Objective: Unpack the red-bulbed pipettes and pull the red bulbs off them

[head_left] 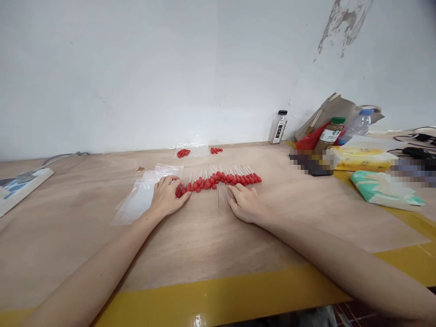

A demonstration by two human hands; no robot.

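Note:
A long row of thin pale sticks with red, bulb-like heads [207, 183] lies across the middle of the table. At its left end my left hand [168, 196] has its fingers and thumb curled round several red heads. My right hand [247, 203] rests below the middle of the row, its fingers bent against a few thin sticks [223, 197] that point towards me. The fingertips of that hand are partly hidden. Clear plastic bags [138, 200] lie flat, overlapping, just left of my left hand.
Behind the row are a small bag with red pieces [184, 153] and another red cluster [216, 150]. A power strip [25, 188] lies far left. To the right stand a black-capped bottle [279, 127], a green-capped bottle [329, 134] and tissue packs [384, 188]. Yellow tape [218, 290] lines the front edge.

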